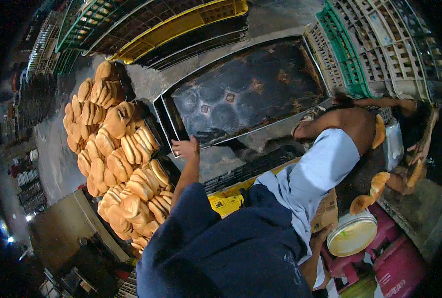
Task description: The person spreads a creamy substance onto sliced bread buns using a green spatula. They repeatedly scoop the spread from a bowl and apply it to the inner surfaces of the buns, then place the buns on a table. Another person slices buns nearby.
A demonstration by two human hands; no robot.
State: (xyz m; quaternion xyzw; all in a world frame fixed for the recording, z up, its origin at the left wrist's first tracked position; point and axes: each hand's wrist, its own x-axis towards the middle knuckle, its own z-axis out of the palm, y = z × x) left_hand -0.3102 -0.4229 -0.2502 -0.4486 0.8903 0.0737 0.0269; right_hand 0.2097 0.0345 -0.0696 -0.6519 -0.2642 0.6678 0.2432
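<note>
My left hand (185, 148) grips the near-left corner of a black metal baking tray (221, 108), with its fingers over the rim. The tray is dark and worn, marked with round stains, and another tray edge shows at its left end. Left of my hand lies a large heap of golden flat bread buns (122, 164), many standing on edge against one another. At the lower right, what looks like my right hand (323, 234) is beside a cardboard box (325, 210); its fingers are not clear.
Stacked plastic crates stand at the back, one yellow (183, 28), and more, one green (340, 48), at the right. Another person's hand (422, 151) is near bread pieces (380, 182) at far right. A white bucket (351, 234) stands by magenta gas cylinders (399, 268).
</note>
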